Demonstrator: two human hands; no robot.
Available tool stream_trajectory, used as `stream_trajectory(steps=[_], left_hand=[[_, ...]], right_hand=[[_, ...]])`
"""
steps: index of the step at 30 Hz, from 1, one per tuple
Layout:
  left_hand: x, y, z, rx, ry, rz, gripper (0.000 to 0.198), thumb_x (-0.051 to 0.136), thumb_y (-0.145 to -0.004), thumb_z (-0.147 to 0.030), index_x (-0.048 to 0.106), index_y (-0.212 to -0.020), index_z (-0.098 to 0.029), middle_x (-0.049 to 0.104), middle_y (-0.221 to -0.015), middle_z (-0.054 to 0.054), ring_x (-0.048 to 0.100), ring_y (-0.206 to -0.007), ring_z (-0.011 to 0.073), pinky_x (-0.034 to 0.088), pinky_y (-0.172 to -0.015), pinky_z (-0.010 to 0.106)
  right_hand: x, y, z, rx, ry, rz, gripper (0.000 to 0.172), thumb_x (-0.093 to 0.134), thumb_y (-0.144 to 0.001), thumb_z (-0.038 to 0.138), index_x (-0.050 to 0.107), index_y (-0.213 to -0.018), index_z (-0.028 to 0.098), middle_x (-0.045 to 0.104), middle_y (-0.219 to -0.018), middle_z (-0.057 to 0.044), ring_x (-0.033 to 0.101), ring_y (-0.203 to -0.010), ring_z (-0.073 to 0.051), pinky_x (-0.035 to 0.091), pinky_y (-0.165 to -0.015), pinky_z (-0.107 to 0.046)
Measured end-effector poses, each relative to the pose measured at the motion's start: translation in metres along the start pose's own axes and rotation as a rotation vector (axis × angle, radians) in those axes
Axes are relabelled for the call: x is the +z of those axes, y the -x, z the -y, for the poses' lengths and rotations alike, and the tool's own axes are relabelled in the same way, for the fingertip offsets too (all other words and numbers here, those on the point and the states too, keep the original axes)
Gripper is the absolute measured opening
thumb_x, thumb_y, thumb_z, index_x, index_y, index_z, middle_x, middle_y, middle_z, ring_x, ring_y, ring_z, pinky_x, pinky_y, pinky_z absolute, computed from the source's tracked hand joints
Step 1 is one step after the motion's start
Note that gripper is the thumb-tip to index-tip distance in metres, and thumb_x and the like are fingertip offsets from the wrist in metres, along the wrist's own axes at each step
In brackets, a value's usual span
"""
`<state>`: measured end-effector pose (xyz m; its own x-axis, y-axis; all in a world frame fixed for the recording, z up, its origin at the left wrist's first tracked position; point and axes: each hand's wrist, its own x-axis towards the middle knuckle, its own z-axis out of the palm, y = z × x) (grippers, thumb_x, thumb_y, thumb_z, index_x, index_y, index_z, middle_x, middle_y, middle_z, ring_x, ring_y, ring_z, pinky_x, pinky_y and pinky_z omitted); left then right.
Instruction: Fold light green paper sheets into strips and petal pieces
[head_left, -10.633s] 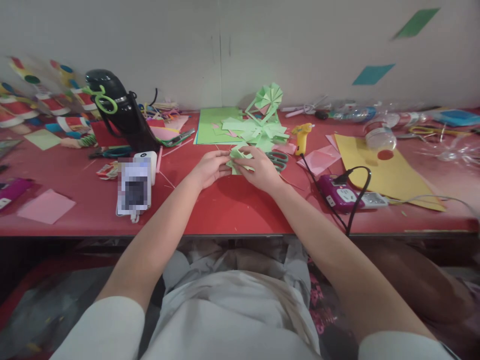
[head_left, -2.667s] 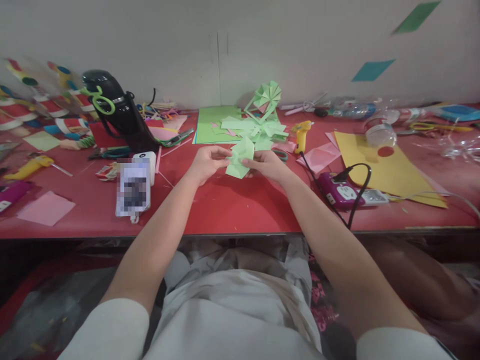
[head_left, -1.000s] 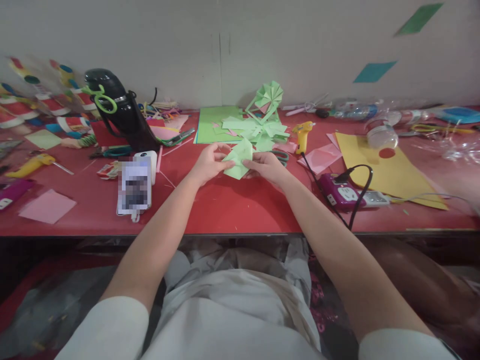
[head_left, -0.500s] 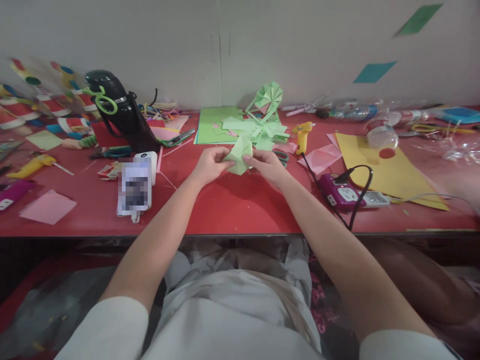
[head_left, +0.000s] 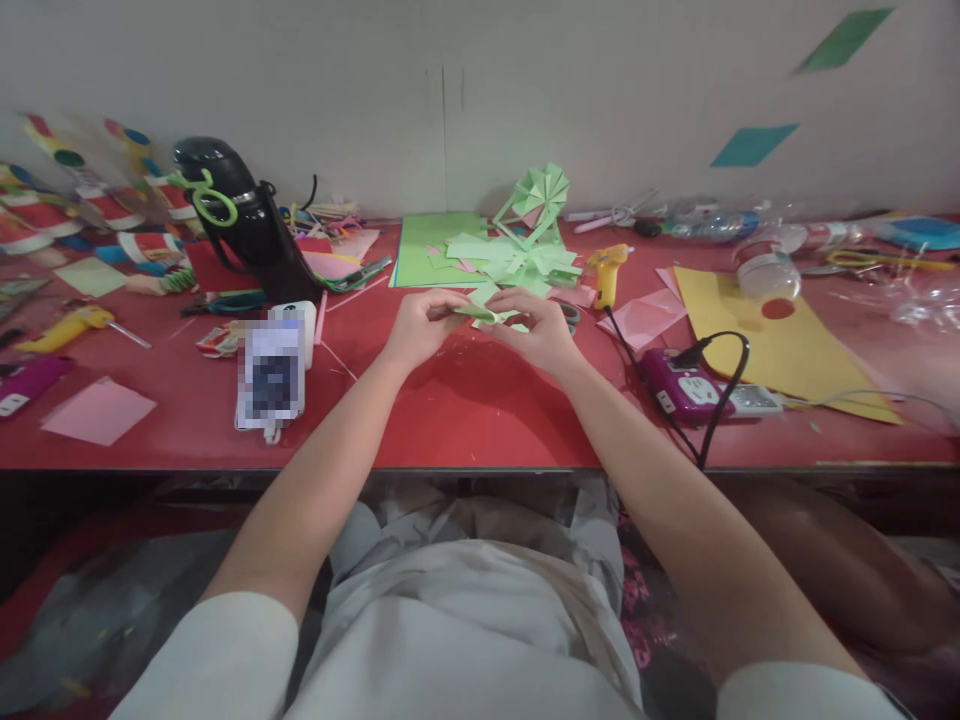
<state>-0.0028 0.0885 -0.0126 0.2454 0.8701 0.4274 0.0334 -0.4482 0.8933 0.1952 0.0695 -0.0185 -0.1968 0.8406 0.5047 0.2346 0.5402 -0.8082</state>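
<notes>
A piece of light green folded paper (head_left: 480, 312) is held between my two hands above the red table (head_left: 480, 420). My left hand (head_left: 426, 322) pinches its left side, and my right hand (head_left: 531, 325) has its fingers curled on the right side. The paper lies nearly edge-on, so its folds are hard to make out. Just behind it are several light green folded paper pieces (head_left: 525, 262) and a green paper rosette (head_left: 543, 190). Scissors (head_left: 571, 316) lie partly hidden behind my right hand.
Right of my hands are a yellow glue gun (head_left: 607, 275), pink paper (head_left: 646, 318), a purple power strip (head_left: 682, 385) with a looping black cord, and yellow card (head_left: 795, 350). On the left stand a black bottle (head_left: 240, 220) and a phone (head_left: 271, 370). Another person's leg (head_left: 832, 570) shows lower right.
The green paper has tipped from facing me to nearly flat, seen edge-on. My right hand's fingers have come over its top side. Both hands remain in about the same place.
</notes>
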Motion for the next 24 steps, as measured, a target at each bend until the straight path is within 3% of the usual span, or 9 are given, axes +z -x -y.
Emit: stream_trajectory(steps=[3, 7, 11, 15, 20, 24], left_hand=[[0.0, -0.002, 0.001, -0.06, 0.045, -0.045, 0.01, 0.07, -0.071, -0.019, 0.078, -0.076, -0.018, 0.074, -0.102, 0.009, 0.068, -0.101, 0.0217, 0.055, -0.093, 0.037], [-0.001, -0.003, 0.001, -0.205, 0.163, -0.069, 0.017, 0.062, -0.076, -0.023, 0.078, -0.077, -0.016, 0.069, -0.122, 0.01, 0.067, -0.106, 0.0237, 0.056, -0.091, 0.038], [0.0, -0.003, 0.003, -0.177, 0.045, -0.055, 0.016, 0.072, -0.074, -0.027, 0.076, -0.082, -0.014, 0.065, -0.132, 0.013, 0.063, -0.119, 0.0278, 0.051, -0.099, 0.039], [0.004, -0.002, 0.007, -0.175, 0.026, -0.036, 0.038, 0.081, -0.062, -0.019, 0.068, -0.097, -0.014, 0.067, -0.124, 0.016, 0.065, -0.113, 0.0262, 0.051, -0.096, 0.038], [0.01, 0.002, 0.004, -0.347, 0.149, -0.056, 0.07, 0.084, -0.059, -0.016, 0.051, -0.121, -0.018, 0.07, -0.109, 0.013, 0.069, -0.091, 0.021, 0.054, -0.082, 0.036], [0.015, 0.003, -0.003, -0.441, 0.193, -0.055, 0.059, 0.08, -0.062, -0.009, 0.054, -0.114, -0.015, 0.073, -0.088, 0.008, 0.067, -0.072, 0.0165, 0.054, -0.078, 0.036]], right_hand=[[-0.001, 0.0, 0.002, 0.013, 0.03, 0.039, 0.027, 0.077, -0.076, 0.048, 0.076, -0.092, 0.026, 0.067, -0.11, -0.006, 0.064, -0.102, -0.02, 0.055, -0.081, -0.031], [-0.002, -0.001, 0.002, -0.01, 0.087, 0.052, 0.03, 0.072, -0.08, 0.055, 0.076, -0.087, 0.026, 0.067, -0.109, -0.006, 0.063, -0.102, -0.02, 0.054, -0.085, -0.032], [-0.001, -0.002, -0.003, -0.015, 0.137, 0.019, 0.035, 0.067, -0.083, 0.058, 0.073, -0.08, 0.023, 0.067, -0.107, -0.008, 0.063, -0.097, -0.02, 0.053, -0.082, -0.032], [0.0, -0.002, -0.006, 0.001, 0.178, -0.002, 0.033, 0.067, -0.083, 0.053, 0.068, -0.078, 0.021, 0.066, -0.102, -0.008, 0.063, -0.092, -0.019, 0.052, -0.076, -0.032], [0.001, -0.002, -0.007, -0.034, 0.252, -0.047, 0.021, 0.067, -0.081, 0.041, 0.061, -0.079, 0.022, 0.065, -0.091, -0.007, 0.06, -0.086, -0.019, 0.05, -0.076, -0.033], [0.004, -0.002, -0.009, -0.14, 0.377, -0.064, 0.01, 0.066, -0.078, 0.029, 0.061, -0.081, 0.021, 0.065, -0.087, -0.007, 0.057, -0.086, -0.021, 0.048, -0.08, -0.036]])
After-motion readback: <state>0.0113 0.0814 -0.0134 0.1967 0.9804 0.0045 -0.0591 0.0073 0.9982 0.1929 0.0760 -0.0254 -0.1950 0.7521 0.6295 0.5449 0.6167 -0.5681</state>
